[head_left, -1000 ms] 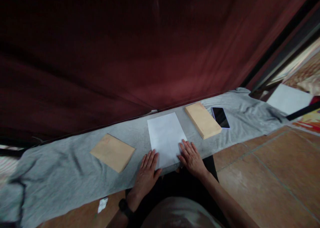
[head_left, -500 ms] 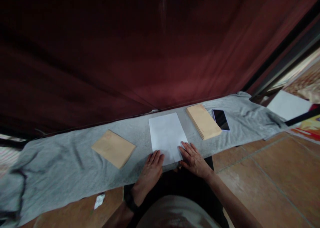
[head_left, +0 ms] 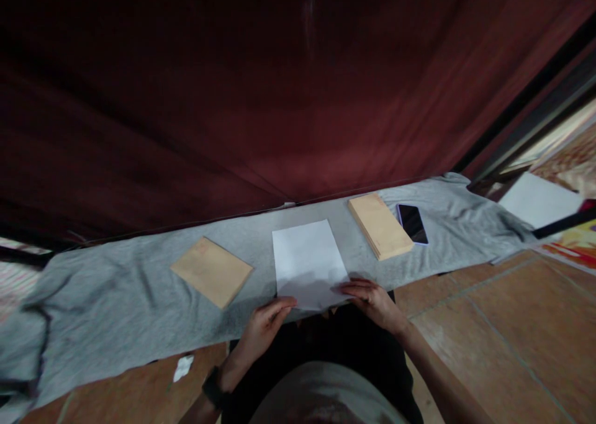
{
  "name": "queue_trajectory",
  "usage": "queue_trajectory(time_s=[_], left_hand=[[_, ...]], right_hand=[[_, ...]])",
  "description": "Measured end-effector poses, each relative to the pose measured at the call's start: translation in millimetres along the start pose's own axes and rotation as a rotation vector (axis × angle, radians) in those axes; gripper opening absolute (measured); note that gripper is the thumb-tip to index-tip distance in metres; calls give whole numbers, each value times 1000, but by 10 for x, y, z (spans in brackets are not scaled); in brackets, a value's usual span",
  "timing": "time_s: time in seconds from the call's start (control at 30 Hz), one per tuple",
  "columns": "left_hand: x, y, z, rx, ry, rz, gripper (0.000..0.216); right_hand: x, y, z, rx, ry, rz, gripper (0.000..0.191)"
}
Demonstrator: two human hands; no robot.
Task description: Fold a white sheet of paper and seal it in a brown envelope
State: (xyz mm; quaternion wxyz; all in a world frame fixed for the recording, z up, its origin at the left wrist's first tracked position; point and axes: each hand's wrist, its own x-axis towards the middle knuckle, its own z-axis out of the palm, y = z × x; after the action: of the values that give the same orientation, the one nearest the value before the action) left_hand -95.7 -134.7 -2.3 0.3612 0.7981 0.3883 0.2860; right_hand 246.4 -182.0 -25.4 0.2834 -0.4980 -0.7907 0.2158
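A white sheet of paper (head_left: 307,256) lies in front of me on the grey cloth (head_left: 139,300), its near edge at the cloth's front side. My left hand (head_left: 270,318) pinches the near left corner between thumb and fingers. On the other side, my right hand (head_left: 370,297) grips the near right corner, fingers on top and thumb towards the edge. Whether the sheet is single or a few layers I cannot tell. Left of it lies a single brown envelope (head_left: 212,272); to the right is a stack of brown envelopes (head_left: 380,225).
A phone (head_left: 412,224) with a dark screen lies right of the stack. Behind the cloth hangs a dark red curtain (head_left: 298,113). Below are brown floor tiles (head_left: 488,324) and a crumpled white tissue (head_left: 183,367). A white flat object (head_left: 540,197) is at far right.
Both hands have gone from lying flat on the paper to gripping its near corners. The paper has shifted slightly towards me and to the left.
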Motion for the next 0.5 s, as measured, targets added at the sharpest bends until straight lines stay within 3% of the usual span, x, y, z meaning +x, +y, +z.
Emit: queue_trajectory(time_s=[0.27,0.37,0.5], left_hand=[[-28,-354,-90,268,-11,104,56],[26,-401,-98,260,-40,119,52],[105,-394,-121,168,-29,78,27]], right_hand=[[57,-10,59,95,-30,13,20],[119,-24,56,117,-36,56,19],[219,-74,9,136,-45,174,23]])
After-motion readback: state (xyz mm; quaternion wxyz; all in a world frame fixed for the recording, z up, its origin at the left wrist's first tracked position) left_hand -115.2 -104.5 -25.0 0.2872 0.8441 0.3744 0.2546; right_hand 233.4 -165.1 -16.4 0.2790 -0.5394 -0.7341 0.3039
